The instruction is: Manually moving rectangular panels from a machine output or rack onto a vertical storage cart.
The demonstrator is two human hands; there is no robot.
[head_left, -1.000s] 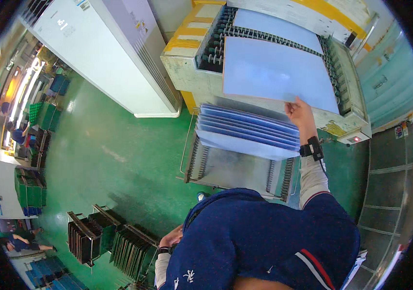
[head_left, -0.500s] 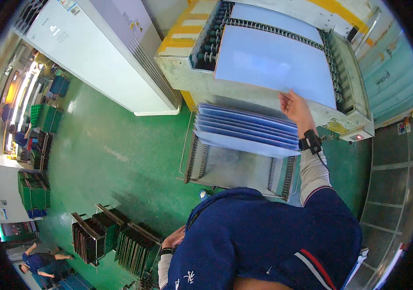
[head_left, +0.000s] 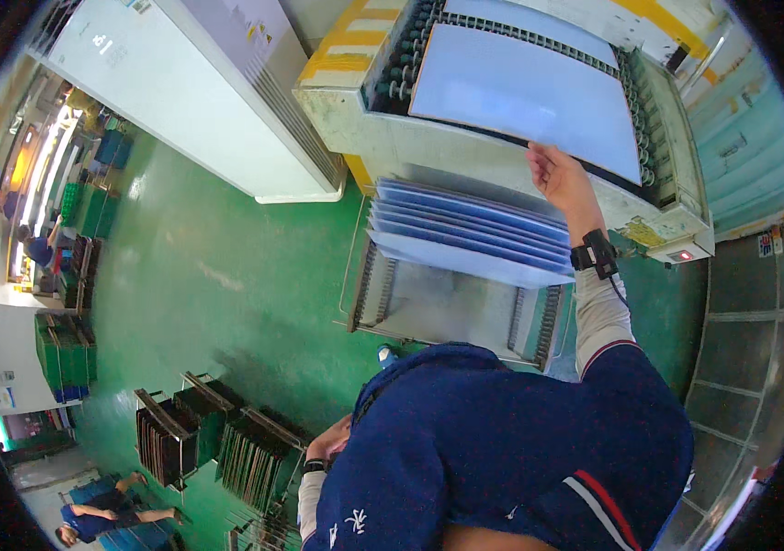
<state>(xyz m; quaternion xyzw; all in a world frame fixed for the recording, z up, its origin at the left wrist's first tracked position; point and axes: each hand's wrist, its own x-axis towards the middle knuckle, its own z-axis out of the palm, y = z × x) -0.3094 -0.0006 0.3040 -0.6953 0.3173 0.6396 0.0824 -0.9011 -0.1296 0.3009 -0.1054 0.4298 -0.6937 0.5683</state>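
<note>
A large pale blue-white panel lies flat on the rollers of a machine in front of me. At the panel's near edge is my right hand, its fingers bent and thumb apart, with nothing gripped. The fingertips are at or just short of that edge; contact cannot be made out. Below this hand, several similar panels stand on edge in a metal rack. My left hand is low by my side, near my dark blue shirt, which partly hides its fingers.
A tall white cabinet stands left of the machine. Racks of dark boards are on the green floor at lower left. A grey framed partition runs along the right. Another person sits at lower left, one more farther off.
The panel has moved farther away on the rollers, and a dark gap now shows along its near edge. My right hand stays near that edge. The person at lower left has shifted posture.
</note>
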